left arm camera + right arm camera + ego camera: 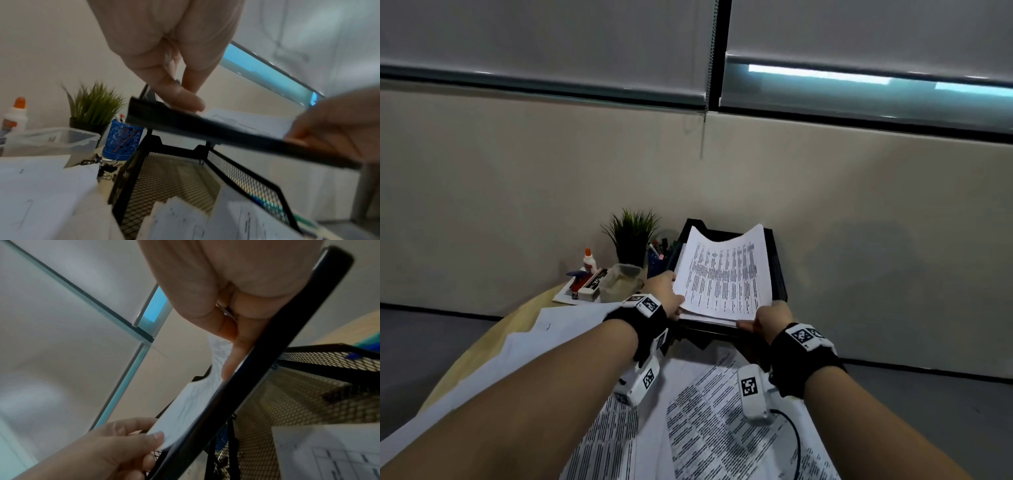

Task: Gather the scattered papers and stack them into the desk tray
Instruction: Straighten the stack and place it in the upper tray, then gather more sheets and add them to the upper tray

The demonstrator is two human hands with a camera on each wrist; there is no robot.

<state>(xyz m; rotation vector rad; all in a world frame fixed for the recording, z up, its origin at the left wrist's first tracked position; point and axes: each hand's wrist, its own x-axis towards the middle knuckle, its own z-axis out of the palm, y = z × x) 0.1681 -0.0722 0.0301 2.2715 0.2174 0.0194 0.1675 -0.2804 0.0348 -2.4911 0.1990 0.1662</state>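
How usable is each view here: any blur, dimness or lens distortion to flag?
Head view: dim room, wide-angle bending of the window frame, printed stack of papers readable as text rows but soft. Left wrist view: motion blur on the tray's upper tier and left hand. Right wrist view: right hand close and soft, horizon steeply tilted.

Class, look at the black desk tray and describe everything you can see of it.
The desk tray is black metal mesh with solid rims and two tiers. It stands on the table by the wall, beside a blue pen cup. A stack of printed papers lies on its top tier, held by the left hand and right hand. Its lower tier looks bare.
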